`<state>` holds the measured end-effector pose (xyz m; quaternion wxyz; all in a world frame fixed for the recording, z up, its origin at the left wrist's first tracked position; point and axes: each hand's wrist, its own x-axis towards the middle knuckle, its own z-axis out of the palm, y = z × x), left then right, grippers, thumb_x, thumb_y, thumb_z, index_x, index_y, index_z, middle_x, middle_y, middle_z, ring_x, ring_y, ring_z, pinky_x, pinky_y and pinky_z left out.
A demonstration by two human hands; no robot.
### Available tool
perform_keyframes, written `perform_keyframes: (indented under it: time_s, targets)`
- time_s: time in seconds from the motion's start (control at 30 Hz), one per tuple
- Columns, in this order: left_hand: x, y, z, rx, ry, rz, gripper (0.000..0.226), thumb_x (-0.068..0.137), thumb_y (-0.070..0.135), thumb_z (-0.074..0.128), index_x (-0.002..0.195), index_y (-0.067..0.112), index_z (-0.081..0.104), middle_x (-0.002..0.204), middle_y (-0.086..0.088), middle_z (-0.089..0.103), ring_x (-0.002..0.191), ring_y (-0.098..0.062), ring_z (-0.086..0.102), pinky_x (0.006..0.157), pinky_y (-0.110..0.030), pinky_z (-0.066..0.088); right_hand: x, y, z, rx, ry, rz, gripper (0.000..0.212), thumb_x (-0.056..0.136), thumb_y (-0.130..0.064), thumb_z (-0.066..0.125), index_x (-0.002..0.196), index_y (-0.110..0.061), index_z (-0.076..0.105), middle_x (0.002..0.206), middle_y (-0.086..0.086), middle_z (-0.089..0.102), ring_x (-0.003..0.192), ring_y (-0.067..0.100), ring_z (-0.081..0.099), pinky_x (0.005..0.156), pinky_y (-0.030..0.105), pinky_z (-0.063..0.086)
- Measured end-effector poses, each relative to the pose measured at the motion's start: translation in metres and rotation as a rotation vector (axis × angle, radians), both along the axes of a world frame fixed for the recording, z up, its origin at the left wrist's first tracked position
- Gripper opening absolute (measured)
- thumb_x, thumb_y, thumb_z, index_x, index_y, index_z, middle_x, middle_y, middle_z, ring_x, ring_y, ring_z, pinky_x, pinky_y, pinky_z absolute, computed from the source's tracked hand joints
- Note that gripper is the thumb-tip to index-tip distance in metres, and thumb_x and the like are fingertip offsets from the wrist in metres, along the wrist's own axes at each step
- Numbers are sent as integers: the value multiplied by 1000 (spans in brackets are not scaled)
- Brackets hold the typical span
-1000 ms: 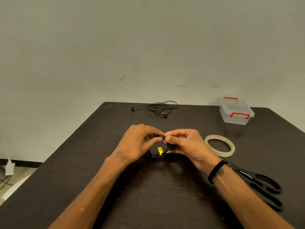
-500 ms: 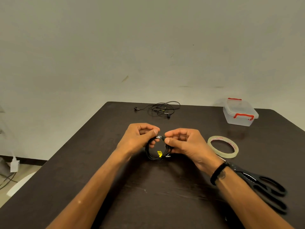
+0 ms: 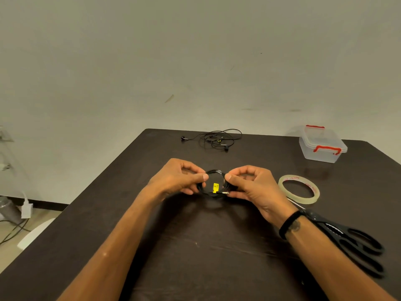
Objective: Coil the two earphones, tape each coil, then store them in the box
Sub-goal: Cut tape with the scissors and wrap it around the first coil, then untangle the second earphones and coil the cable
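A black earphone coil (image 3: 213, 173) with a yellow tag hangs between my hands over the middle of the dark table (image 3: 195, 246). My left hand (image 3: 180, 178) pinches its left side, my right hand (image 3: 252, 184) pinches its right side. A small piece of clear tape shows at the top of the coil. The second earphone (image 3: 214, 140) lies loose and tangled near the far edge. A clear box (image 3: 322, 146) with red latches and its lid on stands at the far right. The tape roll (image 3: 299, 189) lies flat to the right of my right hand.
Black scissors (image 3: 355, 246) lie at the right, partly under my right forearm. The table's left edge drops to a floor with cables and a white plug (image 3: 26, 210). A plain wall stands behind the table.
My hands have drawn apart along the coil, so its ring and yellow tag now show between them. The coil sits a little higher in view.
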<state>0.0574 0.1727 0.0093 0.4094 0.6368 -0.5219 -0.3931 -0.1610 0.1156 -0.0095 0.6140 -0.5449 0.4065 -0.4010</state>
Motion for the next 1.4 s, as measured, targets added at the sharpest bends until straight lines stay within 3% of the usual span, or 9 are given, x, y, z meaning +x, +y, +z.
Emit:
perform_keyframes:
  time_s: [0.13, 0.27, 0.43, 0.6, 0.73, 0.87, 1.0, 1.17, 1.4]
  targets:
    - [25, -1, -3, 24, -173, 38, 11, 90, 29, 80, 96, 20, 81, 84, -2, 81, 73, -13, 71, 64, -25, 56, 7, 12, 0, 0, 38, 164, 19, 92, -7, 78, 104, 6, 72, 93, 21, 77, 85, 33, 80, 77, 36, 67]
    - [46, -1, -7, 70, -317, 40, 4, 88, 29, 82, 89, 26, 83, 74, 5, 78, 71, -9, 68, 62, -22, 52, 18, 27, -4, -41, 130, 336, 15, 95, -3, 73, 108, 5, 73, 96, 21, 80, 89, 32, 80, 78, 32, 66]
    - [63, 4, -2, 102, -549, 80, 3, 84, 33, 85, 84, 31, 82, 76, 14, 76, 75, 0, 67, 68, -19, 46, 22, 24, -5, -208, 258, 247, 5, 96, -3, 70, 98, -3, 74, 89, 13, 81, 76, 24, 79, 72, 36, 66]
    - [61, 5, -1, 105, -530, 101, 6, 85, 31, 85, 91, 30, 81, 82, 13, 75, 81, -3, 69, 74, -21, 50, -3, 0, 1, -703, 842, -96, 13, 87, -24, 82, 99, -24, 75, 86, -9, 73, 79, 10, 69, 80, 33, 60]
    - [41, 0, 1, -147, -544, 233, 13, 90, 24, 77, 102, 29, 79, 92, 8, 74, 82, -3, 66, 74, -14, 49, -33, 0, 20, -642, 1222, -201, 47, 83, -41, 86, 122, -23, 69, 122, 5, 64, 120, 29, 58, 93, 44, 55]
    - [-2, -4, 1, -550, -540, 357, 9, 91, 27, 76, 100, 26, 78, 88, 10, 70, 78, -5, 63, 79, -27, 53, -85, 15, 23, -482, 1317, -323, 64, 74, -52, 89, 127, -24, 68, 126, 6, 65, 122, 34, 53, 97, 49, 54]
    - [-54, -3, -19, -767, -623, 151, 6, 89, 28, 76, 95, 26, 77, 82, 11, 67, 76, -7, 59, 77, -33, 53, -123, 30, 18, -377, 1241, -278, 62, 81, -56, 83, 132, -25, 67, 132, 1, 65, 125, 30, 55, 103, 52, 51]
    - [-111, 9, -49, -600, -607, -204, 15, 93, 36, 70, 103, 27, 76, 89, 14, 62, 77, 1, 54, 79, -25, 51, -132, 32, 13, -478, 1277, -225, 63, 85, -62, 74, 136, -26, 66, 135, 0, 62, 121, 27, 56, 101, 51, 54]
    - [-116, 5, -52, -545, -726, -141, 22, 99, 44, 62, 111, 29, 73, 102, 10, 57, 100, -9, 54, 87, -26, 49, -138, 25, 13, -448, 1353, -255, 71, 83, -66, 73, 141, -27, 60, 141, 3, 57, 127, 31, 52, 102, 51, 52]
